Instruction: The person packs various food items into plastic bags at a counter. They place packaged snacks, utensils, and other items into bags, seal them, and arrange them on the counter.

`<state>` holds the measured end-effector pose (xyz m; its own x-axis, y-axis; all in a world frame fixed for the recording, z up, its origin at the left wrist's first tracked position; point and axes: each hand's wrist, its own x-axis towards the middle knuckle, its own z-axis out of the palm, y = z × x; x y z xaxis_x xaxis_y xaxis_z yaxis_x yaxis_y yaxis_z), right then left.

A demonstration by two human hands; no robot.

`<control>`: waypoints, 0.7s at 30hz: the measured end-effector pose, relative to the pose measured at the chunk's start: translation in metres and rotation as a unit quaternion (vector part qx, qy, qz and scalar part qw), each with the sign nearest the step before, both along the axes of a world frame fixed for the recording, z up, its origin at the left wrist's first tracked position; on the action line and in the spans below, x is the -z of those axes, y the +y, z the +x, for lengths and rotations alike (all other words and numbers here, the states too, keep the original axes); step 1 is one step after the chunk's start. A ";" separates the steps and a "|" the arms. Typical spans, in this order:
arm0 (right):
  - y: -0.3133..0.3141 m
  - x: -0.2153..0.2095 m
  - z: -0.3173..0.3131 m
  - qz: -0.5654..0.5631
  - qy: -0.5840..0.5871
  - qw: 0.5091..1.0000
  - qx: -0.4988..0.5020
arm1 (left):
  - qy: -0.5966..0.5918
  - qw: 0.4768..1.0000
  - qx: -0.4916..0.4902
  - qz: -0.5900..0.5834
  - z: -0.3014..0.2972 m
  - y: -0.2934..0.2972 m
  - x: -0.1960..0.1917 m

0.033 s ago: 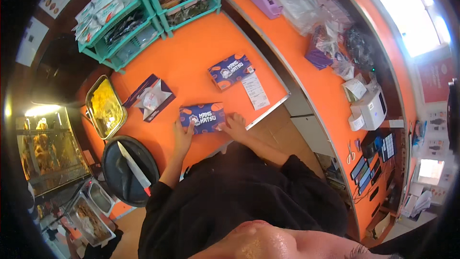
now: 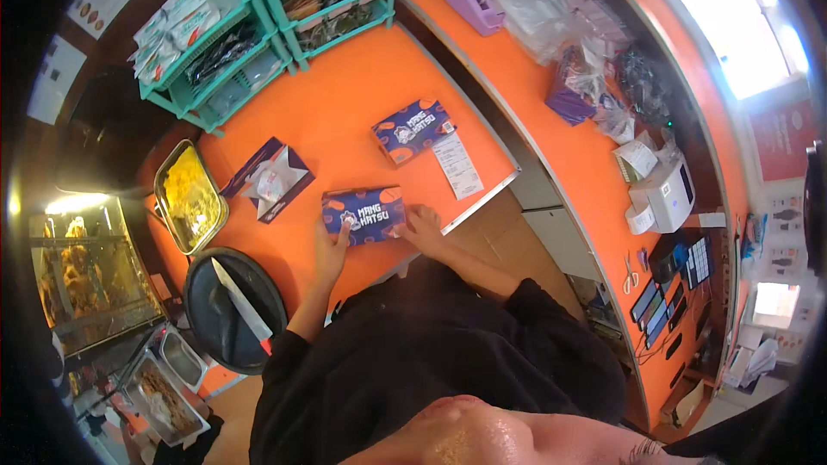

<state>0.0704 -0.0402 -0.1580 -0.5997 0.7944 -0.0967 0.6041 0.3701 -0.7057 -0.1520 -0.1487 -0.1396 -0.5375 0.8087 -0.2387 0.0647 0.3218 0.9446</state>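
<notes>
A closed dark blue and orange takeout box (image 2: pixel 372 198) stands near the front edge of the orange table. My left hand (image 2: pixel 331 248) grips its left side, thumb on the front face. On its right side, my right hand (image 2: pixel 419 231) presses with bent fingers. Behind it to the right lies a second closed takeout box (image 2: pixel 412 131), with a paper receipt (image 2: pixel 458 170) against its near side. To the left, an opened takeout box (image 2: pixel 289 194) has a white wrapped item (image 2: pixel 271 181) inside.
At left are a metal tray of yellow food (image 2: pixel 189 198) and a round black board (image 2: pixel 202 306) bearing a large knife (image 2: pixel 243 306). Teal shelf racks (image 2: pixel 293 39) stand at the back. A side counter (image 2: pixel 534 133) holds a purple tape dispenser (image 2: pixel 472 7), plastic bags and a white printer (image 2: pixel 668 198).
</notes>
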 end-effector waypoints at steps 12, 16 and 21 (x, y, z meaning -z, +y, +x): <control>0.151 -0.059 0.003 -0.125 0.370 0.916 0.093 | -0.044 0.991 -0.055 0.110 0.055 0.145 -0.033; 0.211 -0.063 0.017 0.109 0.053 0.989 0.084 | 0.184 0.971 -0.022 -0.154 0.056 0.191 -0.019; 0.239 -0.095 0.040 0.136 -0.043 0.985 0.095 | 0.250 0.954 -0.077 -0.150 0.060 0.207 -0.003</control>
<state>0.1103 0.1991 -0.0628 -0.4365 0.8951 0.0905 0.7344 0.4126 -0.5388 -0.0920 0.0579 -0.1362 -0.7512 0.6471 -0.1301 0.4131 0.6146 0.6721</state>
